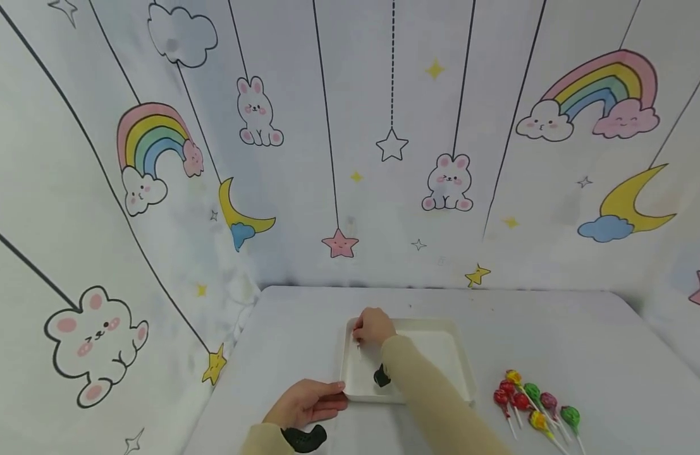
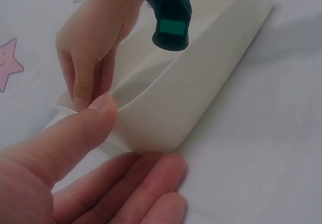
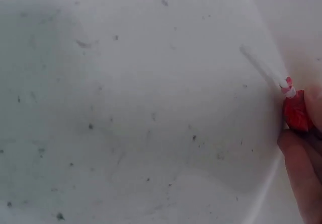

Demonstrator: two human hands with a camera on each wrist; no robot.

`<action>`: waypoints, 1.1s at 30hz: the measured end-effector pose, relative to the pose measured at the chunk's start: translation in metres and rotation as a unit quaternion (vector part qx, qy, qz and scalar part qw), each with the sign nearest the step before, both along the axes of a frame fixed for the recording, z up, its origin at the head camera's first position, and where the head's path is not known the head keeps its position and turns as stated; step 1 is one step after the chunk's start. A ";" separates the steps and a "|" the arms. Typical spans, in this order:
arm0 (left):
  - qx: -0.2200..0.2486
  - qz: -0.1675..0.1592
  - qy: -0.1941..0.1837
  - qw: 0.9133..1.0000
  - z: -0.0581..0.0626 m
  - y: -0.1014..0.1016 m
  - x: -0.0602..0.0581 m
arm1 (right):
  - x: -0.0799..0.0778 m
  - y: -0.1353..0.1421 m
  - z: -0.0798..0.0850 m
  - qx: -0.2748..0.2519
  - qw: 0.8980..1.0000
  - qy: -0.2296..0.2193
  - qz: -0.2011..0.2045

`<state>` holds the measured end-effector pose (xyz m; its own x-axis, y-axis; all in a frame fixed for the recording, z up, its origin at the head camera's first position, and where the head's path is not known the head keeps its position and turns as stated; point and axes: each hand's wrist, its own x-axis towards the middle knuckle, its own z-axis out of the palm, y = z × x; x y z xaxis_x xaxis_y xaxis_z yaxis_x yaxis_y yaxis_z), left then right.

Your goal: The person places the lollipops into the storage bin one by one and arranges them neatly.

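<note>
A white rectangular tray (image 1: 466, 363) lies on the table. At its near left corner is my left hand (image 1: 310, 403), thumb on the rim and fingers low against the outer wall (image 2: 166, 118). My right hand (image 1: 377, 327) reaches into the tray's far left corner. Between its thumb and fingers it pinches a red-wrapped lollipop (image 3: 296, 112), whose white stick points away from the fingers over the tray floor. The head view mostly hides this lollipop behind the hand.
Right of the tray lies a loose pile of lollipops (image 1: 520, 400) in red, yellow, green and purple wrappers, sticks toward the near edge. A white wall (image 1: 304, 189) with painted rainbows, rabbits and stars rises behind the table. Dark wrist cameras (image 1: 305, 438) sit on both wrists.
</note>
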<state>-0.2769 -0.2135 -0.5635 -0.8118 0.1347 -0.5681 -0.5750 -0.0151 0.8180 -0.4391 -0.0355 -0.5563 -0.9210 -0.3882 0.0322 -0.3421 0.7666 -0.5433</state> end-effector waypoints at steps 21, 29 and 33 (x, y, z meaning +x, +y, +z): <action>-0.001 -0.004 0.000 1.000 -0.003 0.002 0.001 | 0.015 -0.002 0.008 0.016 0.999 0.027 0.015; 0.003 -0.006 0.000 1.000 -0.007 0.002 0.000 | 0.023 -0.001 0.019 0.008 1.000 0.002 0.012; 0.001 -0.002 -0.002 1.000 -0.007 0.000 -0.001 | 0.021 -0.003 0.019 0.003 1.000 0.004 0.011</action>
